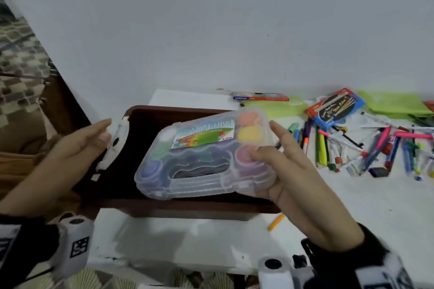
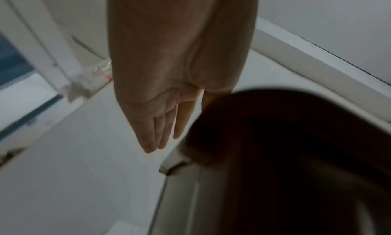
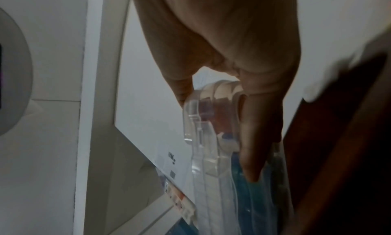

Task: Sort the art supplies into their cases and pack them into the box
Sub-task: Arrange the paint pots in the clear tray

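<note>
My right hand (image 1: pixel 263 138) grips a clear plastic paint case (image 1: pixel 202 155) by its right end, thumb on the lid and fingers beneath. The case holds round pots of colour and has a printed label. It hangs tilted over the open dark brown box (image 1: pixel 145 119). In the right wrist view the fingers (image 3: pixel 258 130) lie along the clear case (image 3: pixel 201 121). My left hand (image 1: pixel 101 131) is held flat with straight fingers beside the box's white side latch (image 1: pixel 115 145). Whether it touches the latch is unclear. The left wrist view shows those fingers (image 2: pixel 160 130) straight beside the box's rim (image 2: pixel 275 121).
On the white table (image 1: pixel 352 206) to the right lies a heap of markers and pens (image 1: pixel 375 148). Behind them lie a blue brush pack (image 1: pixel 335 107), a green folder (image 1: pixel 394 103) and a flat pencil box (image 1: pixel 260 96). A yellow pencil (image 1: pixel 277 222) lies beside the box's front right corner.
</note>
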